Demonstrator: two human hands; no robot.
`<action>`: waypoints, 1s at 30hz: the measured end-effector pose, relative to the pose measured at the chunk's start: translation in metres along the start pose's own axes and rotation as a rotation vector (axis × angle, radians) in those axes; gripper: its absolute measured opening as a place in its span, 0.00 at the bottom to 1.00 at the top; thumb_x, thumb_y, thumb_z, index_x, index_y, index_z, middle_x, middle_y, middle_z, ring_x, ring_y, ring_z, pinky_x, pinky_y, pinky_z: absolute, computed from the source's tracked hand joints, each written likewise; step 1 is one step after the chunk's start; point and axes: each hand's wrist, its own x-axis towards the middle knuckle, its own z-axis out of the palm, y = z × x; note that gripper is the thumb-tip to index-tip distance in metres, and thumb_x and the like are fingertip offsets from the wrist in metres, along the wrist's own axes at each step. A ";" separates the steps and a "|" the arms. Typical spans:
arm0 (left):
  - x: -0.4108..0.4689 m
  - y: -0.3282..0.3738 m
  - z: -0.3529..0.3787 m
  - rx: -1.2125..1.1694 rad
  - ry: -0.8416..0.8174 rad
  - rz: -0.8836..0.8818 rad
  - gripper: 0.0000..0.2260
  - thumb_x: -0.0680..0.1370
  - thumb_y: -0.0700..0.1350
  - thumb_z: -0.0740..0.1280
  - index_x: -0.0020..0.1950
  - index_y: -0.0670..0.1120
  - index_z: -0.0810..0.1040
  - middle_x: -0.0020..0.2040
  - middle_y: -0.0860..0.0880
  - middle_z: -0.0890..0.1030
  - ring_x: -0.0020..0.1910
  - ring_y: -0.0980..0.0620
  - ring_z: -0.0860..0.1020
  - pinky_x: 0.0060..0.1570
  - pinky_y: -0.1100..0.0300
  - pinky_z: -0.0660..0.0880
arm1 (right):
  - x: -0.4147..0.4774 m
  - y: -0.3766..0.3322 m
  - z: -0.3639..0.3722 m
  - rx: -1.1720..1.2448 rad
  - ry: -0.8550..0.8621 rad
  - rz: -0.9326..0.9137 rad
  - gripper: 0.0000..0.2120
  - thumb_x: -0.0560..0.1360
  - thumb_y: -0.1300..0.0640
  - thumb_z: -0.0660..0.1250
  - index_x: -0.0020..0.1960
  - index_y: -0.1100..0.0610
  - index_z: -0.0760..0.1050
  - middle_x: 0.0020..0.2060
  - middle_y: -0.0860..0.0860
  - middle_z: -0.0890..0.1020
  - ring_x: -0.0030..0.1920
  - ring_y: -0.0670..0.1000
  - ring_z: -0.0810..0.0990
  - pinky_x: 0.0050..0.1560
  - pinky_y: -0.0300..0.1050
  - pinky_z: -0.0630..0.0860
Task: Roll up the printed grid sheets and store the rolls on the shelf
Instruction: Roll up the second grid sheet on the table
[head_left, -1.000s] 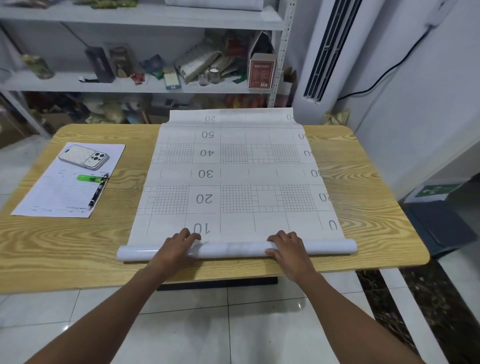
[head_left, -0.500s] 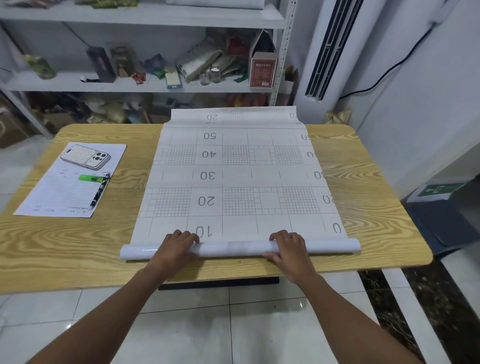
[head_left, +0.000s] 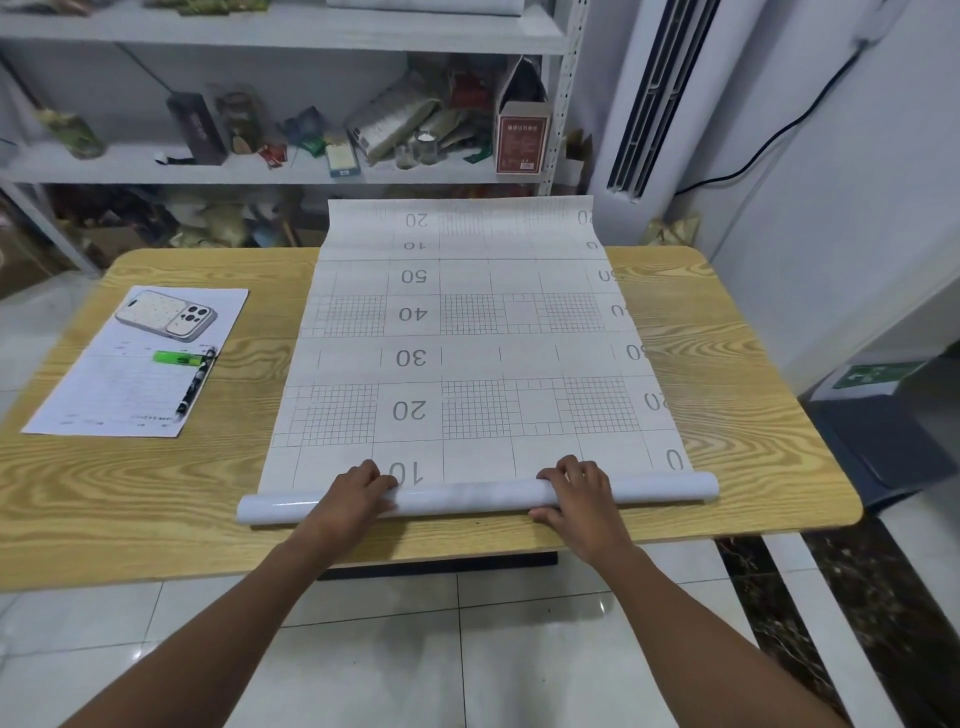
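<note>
Rolling barely started: I've got only a thin roll (head_left: 478, 496) formed at the near edge of the table (head_left: 130, 499), with the grid sheet (head_left: 467, 358) flat beyond it and its far end curling up past the far table edge. Bands 10 through 50 are still unrolled, and nothing from this sheet is on the shelf (head_left: 270, 169) yet. My left hand (head_left: 353, 493) and right hand (head_left: 582, 493) are both curled palm-down over the roll, fingers on its far side, spaced either side of centre. Roll outer face is glossy, white, smooth, like film backing. Printed side is matte, pale grey. Table is wood-grain laminate with rounded corners.
</note>
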 end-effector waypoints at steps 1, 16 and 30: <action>0.001 0.000 0.000 0.032 0.012 0.006 0.18 0.60 0.37 0.79 0.47 0.40 0.79 0.37 0.43 0.77 0.31 0.46 0.76 0.28 0.58 0.71 | 0.000 0.000 0.000 0.003 -0.003 -0.003 0.24 0.70 0.43 0.70 0.60 0.55 0.74 0.54 0.53 0.75 0.54 0.56 0.72 0.61 0.50 0.66; -0.002 -0.002 0.006 0.003 -0.125 -0.189 0.33 0.68 0.64 0.67 0.68 0.49 0.65 0.60 0.51 0.73 0.58 0.51 0.67 0.57 0.58 0.61 | 0.000 0.000 -0.001 0.028 -0.060 -0.024 0.17 0.77 0.45 0.61 0.61 0.53 0.70 0.58 0.48 0.73 0.56 0.53 0.69 0.60 0.45 0.62; -0.012 0.003 0.003 -0.040 -0.052 -0.083 0.23 0.70 0.44 0.73 0.62 0.46 0.71 0.56 0.46 0.72 0.51 0.47 0.72 0.50 0.59 0.65 | -0.003 -0.002 -0.005 -0.001 -0.085 0.015 0.20 0.78 0.44 0.51 0.64 0.52 0.70 0.59 0.50 0.72 0.57 0.54 0.67 0.62 0.46 0.62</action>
